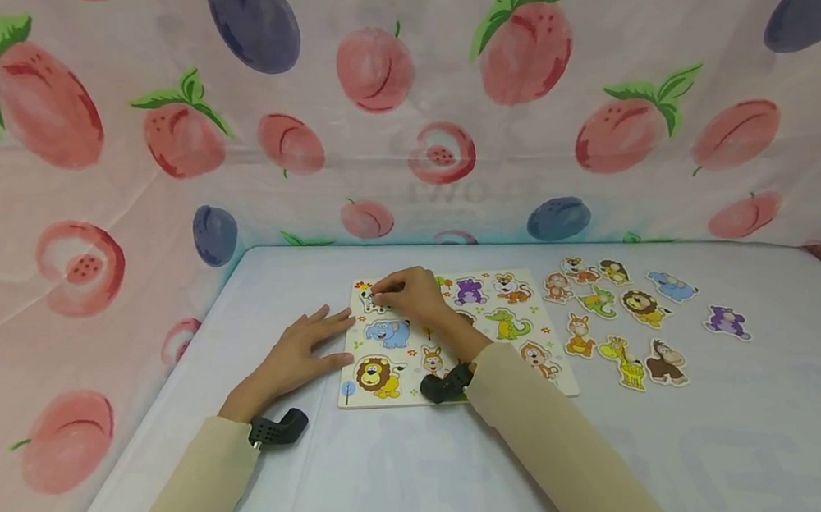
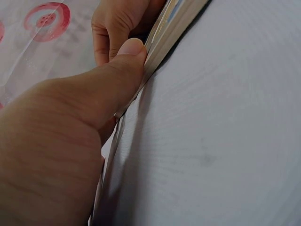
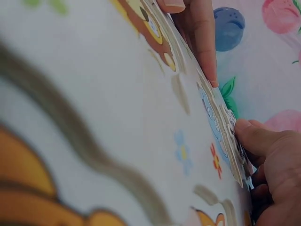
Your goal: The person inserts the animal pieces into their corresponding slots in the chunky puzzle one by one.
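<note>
A flat animal puzzle board (image 1: 410,375) lies on the table, its recesses printed with matching animals. At its far left corner my right hand (image 1: 418,296) pinches a black-and-white animal puzzle piece (image 1: 368,301) between thumb and fingers, over a recess; whether it is fully seated I cannot tell. The same piece (image 3: 231,117) shows edge-on in the right wrist view. My left hand (image 1: 301,349) is at the board's left edge with fingers extended, the thumb (image 2: 131,52) touching the rim. The right forearm hides part of the board's middle.
Right of the board lie several loose animal pieces, among them a lion (image 1: 644,308), a giraffe (image 1: 624,363), a gorilla (image 1: 666,363), a blue elephant (image 1: 672,286) and a purple hippo (image 1: 727,322). A fruit-patterned curtain (image 1: 386,151) borders the white table (image 1: 402,479).
</note>
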A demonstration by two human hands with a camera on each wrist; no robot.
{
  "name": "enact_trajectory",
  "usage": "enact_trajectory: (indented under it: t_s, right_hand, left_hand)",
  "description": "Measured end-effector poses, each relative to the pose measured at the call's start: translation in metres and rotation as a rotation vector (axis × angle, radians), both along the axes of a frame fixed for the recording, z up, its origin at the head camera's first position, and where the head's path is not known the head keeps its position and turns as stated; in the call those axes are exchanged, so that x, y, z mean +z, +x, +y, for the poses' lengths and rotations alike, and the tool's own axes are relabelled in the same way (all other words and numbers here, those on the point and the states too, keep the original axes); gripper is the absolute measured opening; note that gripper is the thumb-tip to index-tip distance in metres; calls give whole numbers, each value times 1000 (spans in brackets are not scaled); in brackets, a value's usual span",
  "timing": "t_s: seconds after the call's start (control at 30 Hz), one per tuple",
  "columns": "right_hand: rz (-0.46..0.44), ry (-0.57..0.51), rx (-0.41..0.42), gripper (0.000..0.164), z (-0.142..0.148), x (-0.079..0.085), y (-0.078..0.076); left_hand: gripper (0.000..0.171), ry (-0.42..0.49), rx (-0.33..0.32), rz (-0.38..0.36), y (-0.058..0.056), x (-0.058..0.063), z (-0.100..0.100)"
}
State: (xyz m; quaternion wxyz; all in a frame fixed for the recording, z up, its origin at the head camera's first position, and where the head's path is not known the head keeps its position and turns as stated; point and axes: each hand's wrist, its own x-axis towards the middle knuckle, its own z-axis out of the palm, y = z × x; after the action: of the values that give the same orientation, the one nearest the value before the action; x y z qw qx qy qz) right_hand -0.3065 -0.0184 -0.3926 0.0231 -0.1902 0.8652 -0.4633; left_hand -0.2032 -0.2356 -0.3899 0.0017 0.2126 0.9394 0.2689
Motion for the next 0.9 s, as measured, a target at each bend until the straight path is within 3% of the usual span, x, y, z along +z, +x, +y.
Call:
enact_trajectory:
  t_s: [0.9]
  right_hand:
    - [0,28,9,12,0,1,2]
  left_hand:
    - [67,-4,0,4,-1,-2,-1]
